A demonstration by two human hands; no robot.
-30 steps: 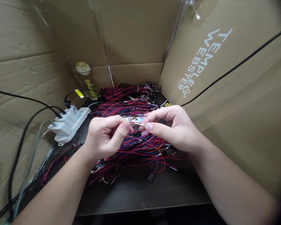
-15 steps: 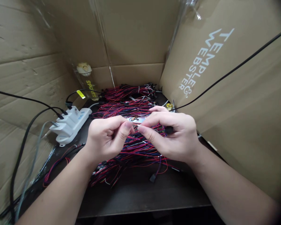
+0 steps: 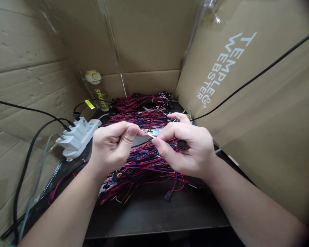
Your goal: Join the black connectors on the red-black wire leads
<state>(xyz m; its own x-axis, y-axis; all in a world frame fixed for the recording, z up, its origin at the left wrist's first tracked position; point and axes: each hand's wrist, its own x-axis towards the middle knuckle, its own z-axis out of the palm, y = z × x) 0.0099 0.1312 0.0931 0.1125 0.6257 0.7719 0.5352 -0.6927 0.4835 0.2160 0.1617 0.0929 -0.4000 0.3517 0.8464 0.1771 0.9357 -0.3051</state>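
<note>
Above a heap of red, blue and black wires [image 3: 144, 161], my two hands work close together with fingertips pinched. My left hand [image 3: 114, 142] is closed, thumb against forefinger, on what looks like a thin wire; only a little of it shows past the fingertips. A slim white piece [image 3: 151, 136], like a short sleeve or wire end, sticks out from the thumb and forefinger of my right hand [image 3: 187, 145]. That hand's other fingers are lifted and spread. Whether the white piece and the wire are joined I cannot tell. Behind the fingertips lies a small whitish-blue item [image 3: 156, 131], partly covered.
A white power strip [image 3: 78, 139] with black cables stands at left. Behind it is a clear bottle [image 3: 99, 91] with yellow lettering. Cardboard walls [image 3: 149, 41] enclose the dark table [image 3: 157, 216]. A black cable [image 3: 247, 85] crosses at right; a dark connector [image 3: 168, 196] lies near the front.
My left hand has shifted slightly left and up, widening the gap between the fingertips. More of the white piece shows by my right hand, which has moved little.
</note>
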